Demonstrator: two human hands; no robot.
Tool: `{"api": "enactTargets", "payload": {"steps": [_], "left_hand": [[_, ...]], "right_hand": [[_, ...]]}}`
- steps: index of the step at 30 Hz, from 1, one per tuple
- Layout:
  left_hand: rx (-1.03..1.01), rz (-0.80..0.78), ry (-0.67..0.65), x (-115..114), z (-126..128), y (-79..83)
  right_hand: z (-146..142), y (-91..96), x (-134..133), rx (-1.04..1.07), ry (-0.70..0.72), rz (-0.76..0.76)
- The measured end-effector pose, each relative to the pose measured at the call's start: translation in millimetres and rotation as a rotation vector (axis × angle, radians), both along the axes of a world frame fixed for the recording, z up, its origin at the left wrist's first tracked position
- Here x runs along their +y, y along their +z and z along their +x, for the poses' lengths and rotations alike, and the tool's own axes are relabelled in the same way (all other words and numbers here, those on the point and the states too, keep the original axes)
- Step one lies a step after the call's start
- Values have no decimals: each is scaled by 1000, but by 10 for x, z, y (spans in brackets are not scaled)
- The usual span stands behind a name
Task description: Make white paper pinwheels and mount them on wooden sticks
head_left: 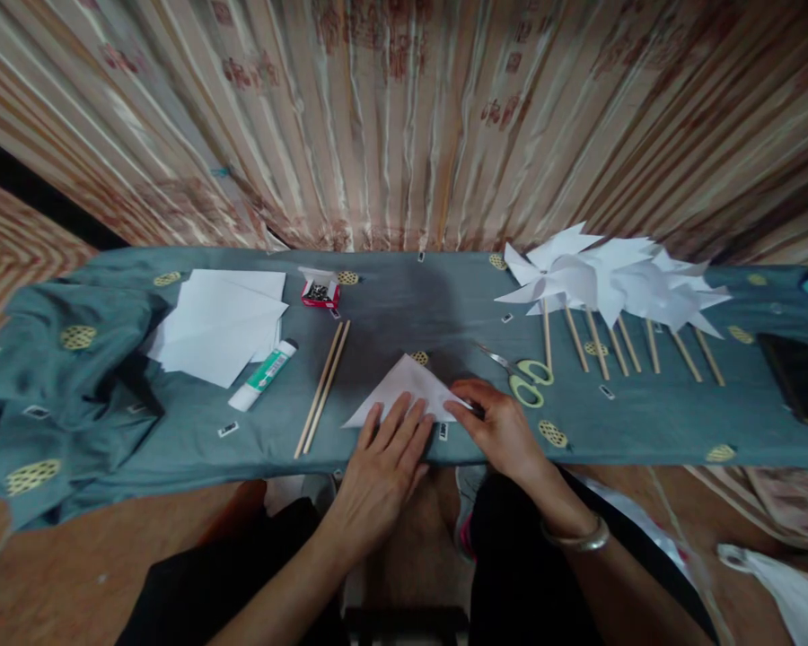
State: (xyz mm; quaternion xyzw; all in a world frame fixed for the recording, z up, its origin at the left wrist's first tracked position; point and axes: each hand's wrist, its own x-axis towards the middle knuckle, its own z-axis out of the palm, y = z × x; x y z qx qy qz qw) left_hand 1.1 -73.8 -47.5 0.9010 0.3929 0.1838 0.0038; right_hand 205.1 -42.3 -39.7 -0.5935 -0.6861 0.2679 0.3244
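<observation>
Flanking the gap below the table are your two dark-clad legs [525, 565], with a single bracelet [589, 540] above them on your right wrist. Two hands at work on one sheet now! Your left hand [387, 462] lies flat, fingers a little spread, pressing the paper [404, 375] without clasping it. Your right hand [505, 429] is pinched closed, thumb and fingers on the paper's right corner. So the paper, folded to a triangle, sits mostly left of that pinch and beyond your left fingertips, its peak pointing away from you, on the green cloth [410, 309].

Out to your left, two loose sticks [328, 386] side by side; to the right, one pair of scissors [512, 368], blades towards the paper's peak. One glue stick [262, 375] further left, one phone [798, 377] far right. Deeper in, a fanned stack [222, 323], its sheets too overlapped to count, and one open red box [320, 303] of small metal bits. Across on the right, pinwheels [612, 278]: eight sticks show, though the white heads overlap. Behind it all hangs the curtain [404, 135].
</observation>
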Motion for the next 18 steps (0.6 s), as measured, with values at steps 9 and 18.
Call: {"api": "enactTargets", "payload": {"steps": [9, 18], "left_hand": [[81, -73, 40, 34, 5, -18], [102, -107, 51, 28, -1, -63]], "right_hand": [[-15, 30, 66, -51, -71, -106], [-51, 59, 112, -100, -141, -166]]}}
